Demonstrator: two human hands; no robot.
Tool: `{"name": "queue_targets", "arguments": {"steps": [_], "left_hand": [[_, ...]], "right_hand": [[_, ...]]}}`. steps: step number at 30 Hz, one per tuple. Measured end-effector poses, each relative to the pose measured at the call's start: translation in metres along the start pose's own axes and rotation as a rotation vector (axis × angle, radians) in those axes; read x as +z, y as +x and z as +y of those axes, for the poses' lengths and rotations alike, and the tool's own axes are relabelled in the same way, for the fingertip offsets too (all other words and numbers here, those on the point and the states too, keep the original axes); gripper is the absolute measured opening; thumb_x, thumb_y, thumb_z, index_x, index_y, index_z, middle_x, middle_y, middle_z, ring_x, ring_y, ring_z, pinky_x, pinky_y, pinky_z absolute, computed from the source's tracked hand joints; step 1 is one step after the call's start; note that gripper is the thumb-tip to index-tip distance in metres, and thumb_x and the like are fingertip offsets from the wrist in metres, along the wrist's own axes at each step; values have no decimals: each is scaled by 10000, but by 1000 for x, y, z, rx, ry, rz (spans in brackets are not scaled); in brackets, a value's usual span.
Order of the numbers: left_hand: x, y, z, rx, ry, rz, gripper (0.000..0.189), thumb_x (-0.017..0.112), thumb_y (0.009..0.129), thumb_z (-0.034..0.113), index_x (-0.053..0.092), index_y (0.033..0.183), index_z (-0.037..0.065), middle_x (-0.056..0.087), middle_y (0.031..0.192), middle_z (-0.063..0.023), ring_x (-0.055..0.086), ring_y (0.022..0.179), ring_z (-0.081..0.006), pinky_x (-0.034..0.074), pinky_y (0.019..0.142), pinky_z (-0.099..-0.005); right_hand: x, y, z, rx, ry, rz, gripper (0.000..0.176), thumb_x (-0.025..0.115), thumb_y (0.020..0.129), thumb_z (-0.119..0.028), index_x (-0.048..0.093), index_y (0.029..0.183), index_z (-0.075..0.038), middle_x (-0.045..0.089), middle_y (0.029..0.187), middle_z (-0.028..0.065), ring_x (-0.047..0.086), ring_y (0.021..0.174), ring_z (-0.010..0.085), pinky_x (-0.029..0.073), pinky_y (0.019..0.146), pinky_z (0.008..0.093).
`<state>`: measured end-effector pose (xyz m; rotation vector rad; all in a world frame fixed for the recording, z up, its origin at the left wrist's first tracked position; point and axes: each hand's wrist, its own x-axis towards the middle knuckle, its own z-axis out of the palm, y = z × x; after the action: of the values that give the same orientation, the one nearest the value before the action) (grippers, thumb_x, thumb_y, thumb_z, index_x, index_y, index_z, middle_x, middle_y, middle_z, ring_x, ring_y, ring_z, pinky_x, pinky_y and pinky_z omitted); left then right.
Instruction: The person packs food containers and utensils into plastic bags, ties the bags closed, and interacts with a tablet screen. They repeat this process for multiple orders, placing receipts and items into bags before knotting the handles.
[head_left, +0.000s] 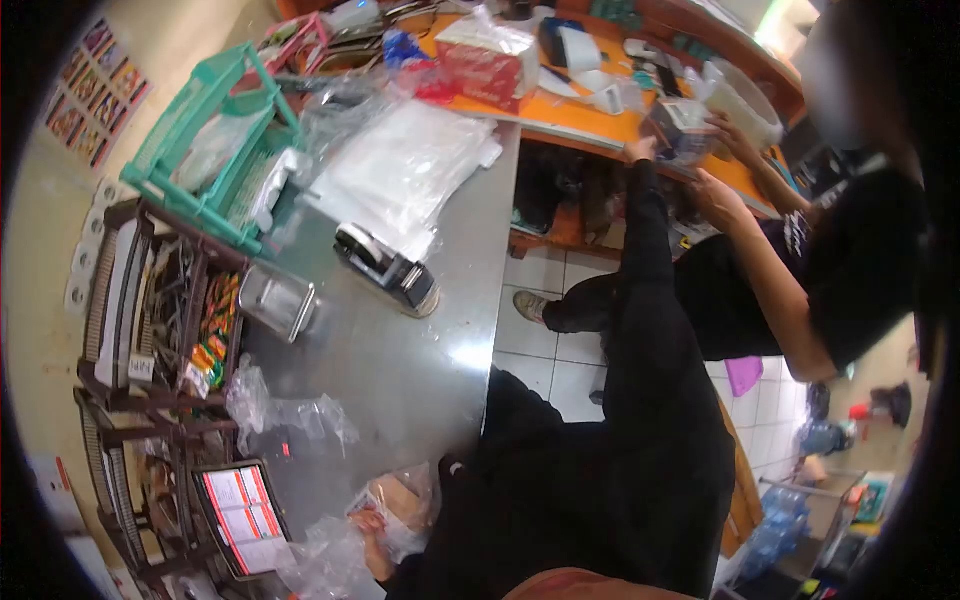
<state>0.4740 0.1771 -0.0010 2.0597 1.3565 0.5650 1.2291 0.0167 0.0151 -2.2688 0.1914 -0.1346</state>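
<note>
At the bottom of the head view, my left hand (374, 548) has its fingers curled at a clear plastic bag (405, 505) with something brown inside, on the metal table (400, 385). My right arm stretches far out over the floor. At its end, my right hand (640, 151) is closed at the edge of another clear plastic bag (682, 130), which holds a dark box-like pack. A co-worker in a black shirt has one hand (735, 138) at the same bag; their other hand (718, 202) is just below it.
On the metal table are a tape dispenser (385, 270), a stack of white plastic bags (405, 165), a metal container (278, 302) and a tablet (243, 518). A green rack (205, 125) and brown organizer with sachets (212, 330) line the wall. An orange desk (570, 125) holds a red-and-white box (485, 65).
</note>
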Motion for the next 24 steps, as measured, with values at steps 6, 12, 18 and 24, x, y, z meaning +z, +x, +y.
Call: {"name": "queue_targets", "arguments": {"steps": [6, 12, 18, 24], "left_hand": [[-17, -15, 16, -43, 47, 117, 399, 554, 797, 178, 438, 1137, 3, 516, 1037, -77, 487, 973, -167, 354, 879, -257], [-41, -65, 14, -143, -71, 428, 394, 547, 804, 186, 439, 1134, 0, 520, 1025, -73, 488, 969, -164, 351, 880, -256], [-15, -81, 6, -319, -655, 586, 390, 541, 811, 195, 440, 1132, -3, 524, 1013, -69, 489, 964, -160, 349, 881, -255], [42, -23, -4, -520, -1223, 635, 386, 535, 818, 203, 441, 1129, -7, 528, 1002, -65, 490, 960, -156, 346, 882, -254]], "right_hand": [[22, -421, -179, -802, 1031, -2284, 363, 430, 850, -246, 443, 1127, -11, 515, 1005, 115, 510, 890, 176, 386, 816, 298], [83, -670, -143, -1951, 122, -2817, 233, 486, 813, -218, 520, 880, 3, 536, 874, 138, 513, 790, 249, 382, 778, 325], [62, -631, -121, -1911, 643, -1836, 183, 528, 787, -195, 539, 833, -19, 528, 821, 105, 487, 733, 250, 391, 707, 333], [258, -519, -233, -1596, 72, -767, 144, 466, 769, -103, 590, 800, -35, 576, 717, 138, 571, 630, 269, 452, 533, 365]]}}
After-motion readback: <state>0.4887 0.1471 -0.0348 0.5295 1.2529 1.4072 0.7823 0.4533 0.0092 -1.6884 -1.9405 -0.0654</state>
